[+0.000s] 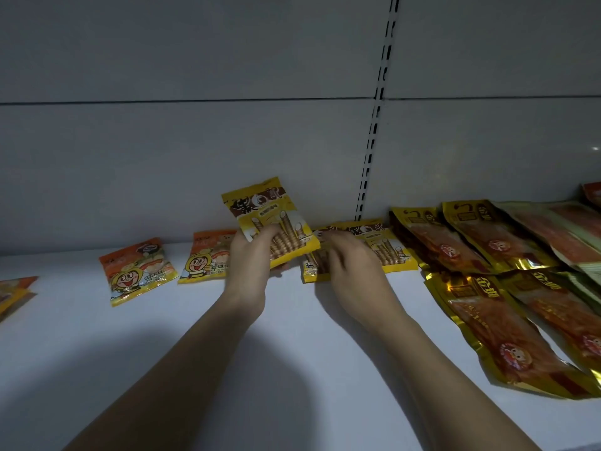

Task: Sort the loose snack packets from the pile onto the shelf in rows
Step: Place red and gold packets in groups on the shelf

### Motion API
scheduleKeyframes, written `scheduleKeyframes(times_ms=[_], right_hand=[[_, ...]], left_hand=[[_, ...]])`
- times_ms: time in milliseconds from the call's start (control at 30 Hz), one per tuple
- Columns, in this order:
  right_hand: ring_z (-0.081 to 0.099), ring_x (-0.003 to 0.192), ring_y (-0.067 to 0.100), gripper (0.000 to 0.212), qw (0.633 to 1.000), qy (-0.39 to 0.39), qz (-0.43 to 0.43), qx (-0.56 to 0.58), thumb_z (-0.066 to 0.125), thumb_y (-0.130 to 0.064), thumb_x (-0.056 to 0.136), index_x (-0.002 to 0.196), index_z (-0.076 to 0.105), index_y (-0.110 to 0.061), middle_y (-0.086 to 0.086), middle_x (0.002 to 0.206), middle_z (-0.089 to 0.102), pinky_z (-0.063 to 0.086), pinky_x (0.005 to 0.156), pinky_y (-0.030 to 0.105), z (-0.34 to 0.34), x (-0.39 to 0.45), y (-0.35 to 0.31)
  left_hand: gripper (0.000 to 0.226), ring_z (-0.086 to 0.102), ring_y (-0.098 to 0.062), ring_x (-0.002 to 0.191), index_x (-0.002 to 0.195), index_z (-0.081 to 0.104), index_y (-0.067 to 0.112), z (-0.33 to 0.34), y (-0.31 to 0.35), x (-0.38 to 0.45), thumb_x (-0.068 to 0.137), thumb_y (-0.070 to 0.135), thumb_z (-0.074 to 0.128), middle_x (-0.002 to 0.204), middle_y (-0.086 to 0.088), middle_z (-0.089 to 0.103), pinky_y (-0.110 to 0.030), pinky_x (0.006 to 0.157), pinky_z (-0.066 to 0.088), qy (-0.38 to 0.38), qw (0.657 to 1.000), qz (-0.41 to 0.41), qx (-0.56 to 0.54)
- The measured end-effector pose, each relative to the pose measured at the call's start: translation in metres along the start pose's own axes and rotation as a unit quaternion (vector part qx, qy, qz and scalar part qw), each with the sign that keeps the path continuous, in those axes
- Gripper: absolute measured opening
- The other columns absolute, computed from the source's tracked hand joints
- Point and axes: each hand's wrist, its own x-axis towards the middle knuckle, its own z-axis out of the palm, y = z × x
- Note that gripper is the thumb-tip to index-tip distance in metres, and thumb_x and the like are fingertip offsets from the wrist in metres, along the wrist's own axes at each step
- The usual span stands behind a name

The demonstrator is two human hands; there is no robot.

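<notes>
Gripping a yellow wafer-roll packet (270, 219), the left hand (250, 258) holds it raised. Right hand (353, 265) — fingers loosely spread — rests on flat wafer-roll packets (387, 245) on the white shelf (292, 353).

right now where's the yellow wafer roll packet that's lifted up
In the head view, the yellow wafer roll packet is centre frame, gripped by the left hand above the white shelf, between the orange cartoon packet and another wafer roll packet.

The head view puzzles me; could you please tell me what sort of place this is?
Probably a shop aisle being stocked. A white metal shelf has a slotted upright rail in its grey back panel, and identical retail packs lie grouped: orange bee-mascot snack packets and gold-edged red foil packets.
</notes>
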Motion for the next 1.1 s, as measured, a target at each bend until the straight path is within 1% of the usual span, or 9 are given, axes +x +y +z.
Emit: scheduleKeyframes(times_ms=[100,200,333,433,500,567,667,800,1100], right_hand=[[0.059,0.101,0.011,0.030,0.978,0.064,0.115,0.160,0.045,-0.020,0.103,0.130,0.059,-0.018,-0.006,0.110,0.065,0.044,0.083,0.023,-0.013,0.002,-0.007],[0.065,0.090,0.013,0.034,0.960,0.033,0.142,0.239,0.058,-0.017,0.098,0.132,0.055,-0.023,-0.004,0.098,0.065,0.054,0.074,0.027,-0.022,-0.005,-0.013],[0.067,0.091,0.019,0.038,0.967,0.020,0.163,0.194,0.061,-0.006,0.095,0.126,0.059,-0.028,0.006,0.102,0.064,0.059,0.073,0.035,-0.049,-0.017,-0.009],[0.064,0.092,0.015,0.033,0.973,-0.001,0.196,0.120,0.060,-0.006,0.096,0.121,0.064,-0.026,0.001,0.110,0.065,0.055,0.075,0.033,-0.079,-0.031,0.002],[0.062,0.087,0.012,0.030,0.978,-0.035,0.206,0.017,0.057,-0.008,0.097,0.121,0.065,-0.023,-0.002,0.110,0.062,0.049,0.066,0.028,-0.094,-0.044,0.010],[0.059,0.099,0.025,0.031,0.974,-0.043,0.179,-0.136,0.057,-0.009,0.095,0.124,0.063,-0.020,0.005,0.117,0.058,0.045,0.071,0.030,-0.101,-0.057,0.013],[0.047,0.114,0.033,0.031,0.964,-0.044,0.100,-0.243,0.057,-0.022,0.097,0.126,0.062,-0.015,0.009,0.127,0.050,0.046,0.087,0.041,-0.096,-0.074,0.008],[0.037,0.128,0.026,0.045,0.948,-0.126,0.077,-0.283,0.042,-0.051,0.099,0.139,0.049,-0.031,-0.003,0.145,0.043,0.040,0.100,0.046,-0.080,-0.088,-0.007],[0.038,0.128,0.026,0.037,0.931,-0.215,0.129,-0.265,0.047,-0.036,0.097,0.133,0.050,-0.028,-0.003,0.138,0.047,0.039,0.099,0.044,-0.099,-0.084,-0.013]], left_hand=[[0.029,0.074,-0.021,0.092,0.108,0.071,0.023,0.003,-0.001,-0.007,0.081,0.031,0.069,0.098,-0.001,0.077,-0.050,0.091,0.058,-0.050,0.998,-0.025,0.023],[0.021,0.075,-0.022,0.092,0.112,0.071,0.022,0.011,-0.007,-0.018,0.092,0.024,0.066,0.099,-0.001,0.078,-0.049,0.088,0.060,-0.106,0.992,-0.034,0.065],[0.023,0.074,-0.016,0.096,0.115,0.070,0.023,0.018,-0.007,-0.030,0.101,0.035,0.056,0.102,0.005,0.078,-0.042,0.093,0.057,-0.166,0.980,-0.013,0.111],[0.030,0.067,-0.013,0.101,0.108,0.070,0.022,0.019,-0.009,-0.035,0.106,0.038,0.045,0.103,0.006,0.074,-0.034,0.093,0.048,-0.173,0.959,0.103,0.198],[0.028,0.058,-0.013,0.109,0.111,0.069,0.021,0.017,-0.015,-0.035,0.107,0.032,0.044,0.113,0.006,0.069,-0.031,0.093,0.043,-0.170,0.912,0.230,0.293],[0.029,0.051,-0.014,0.114,0.118,0.068,0.023,0.015,-0.020,-0.032,0.105,0.033,0.044,0.119,0.008,0.064,-0.031,0.095,0.040,-0.187,0.852,0.307,0.379],[0.041,0.045,-0.019,0.118,0.125,0.067,0.027,0.010,-0.028,-0.025,0.097,0.041,0.041,0.123,0.006,0.061,-0.042,0.098,0.041,-0.215,0.768,0.347,0.494],[0.038,0.037,-0.021,0.126,0.140,0.057,0.033,0.006,-0.033,-0.021,0.102,0.035,0.047,0.133,0.004,0.052,-0.042,0.101,0.036,-0.218,0.700,0.354,0.581],[0.044,0.036,-0.021,0.128,0.145,0.051,0.029,0.003,-0.032,-0.020,0.102,0.031,0.050,0.140,0.002,0.048,-0.044,0.106,0.038,-0.236,0.696,0.345,0.584]])
